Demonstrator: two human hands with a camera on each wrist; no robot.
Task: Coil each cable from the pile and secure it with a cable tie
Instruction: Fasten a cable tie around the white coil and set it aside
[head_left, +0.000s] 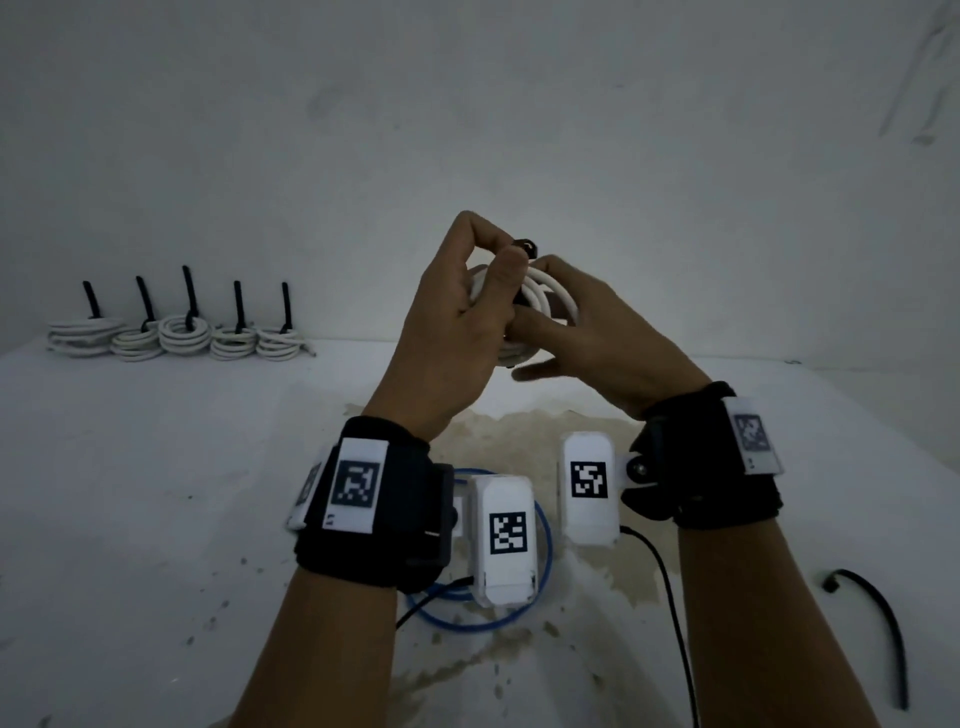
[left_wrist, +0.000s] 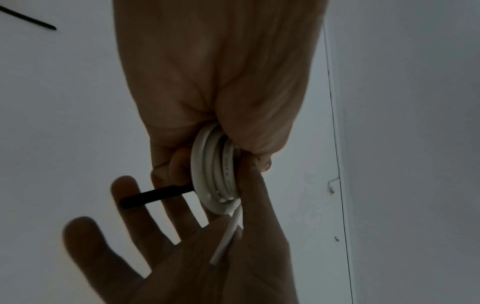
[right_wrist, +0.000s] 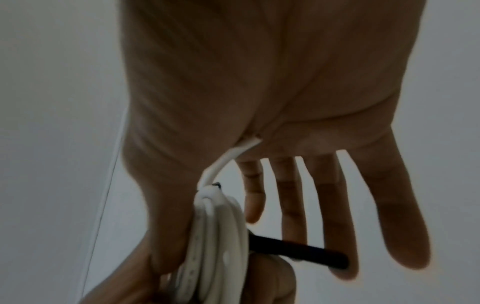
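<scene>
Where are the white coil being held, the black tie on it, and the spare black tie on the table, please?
white cable coil (left_wrist: 217, 174): left wrist view, on the stacked loops.
black cable tie (right_wrist: 298, 250): right wrist view, on its free tail.
spare cable tie (head_left: 883, 629): head view, mid-strap.

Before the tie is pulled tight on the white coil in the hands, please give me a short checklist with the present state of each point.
1. Left hand grips the white coil: ok.
2. Loops lie together, none slipping out: ok in both wrist views.
3. Black cable tie crosses the coil: ok, its tail sticks out to one side.
4. Tail threaded through the tie's head: cannot tell, fingers hide it.
5. Right hand has hold of the tail: not ok, its fingers are spread straight beside it.
6. Free cable end tucked in: not ok, it hangs loose against the right palm.
</scene>
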